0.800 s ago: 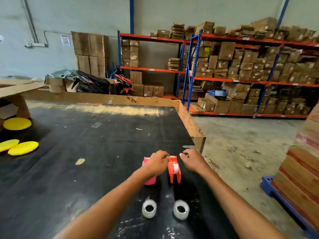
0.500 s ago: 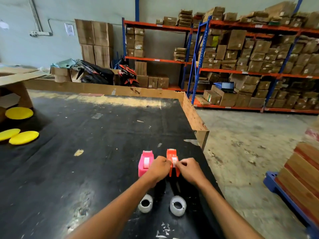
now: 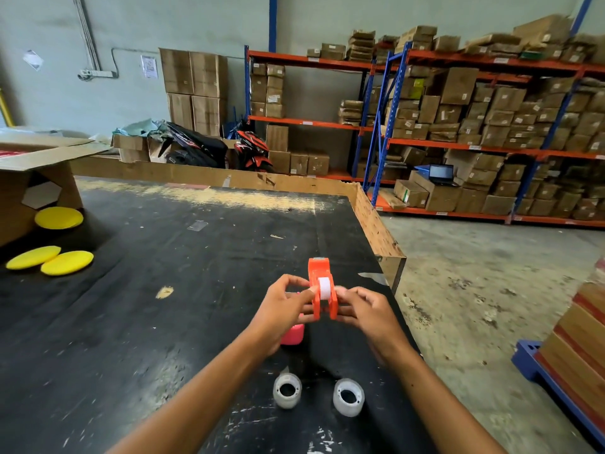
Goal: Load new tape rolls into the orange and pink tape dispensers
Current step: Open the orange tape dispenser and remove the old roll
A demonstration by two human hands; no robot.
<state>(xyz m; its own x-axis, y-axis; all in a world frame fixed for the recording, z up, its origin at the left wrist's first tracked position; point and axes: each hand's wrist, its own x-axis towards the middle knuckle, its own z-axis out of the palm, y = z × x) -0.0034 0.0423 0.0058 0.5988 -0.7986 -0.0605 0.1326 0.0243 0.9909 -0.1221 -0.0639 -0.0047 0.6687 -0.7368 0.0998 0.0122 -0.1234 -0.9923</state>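
Two hands, left [image 3: 284, 304] and right [image 3: 366, 309], clamp the orange dispenser [image 3: 321, 290] from either side, raised off the black surface [image 3: 163, 322], probably to reach its white core. The pink dispenser [image 3: 292, 334] sits below the left hand. Both new tape rolls [image 3: 287, 389] [image 3: 348, 396] lie untouched nearby.

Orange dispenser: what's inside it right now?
A white spool sits between the side walls of the orange dispenser, held by the left hand and right hand. Fingers cover its sides, so whether tape remains on it is unclear.
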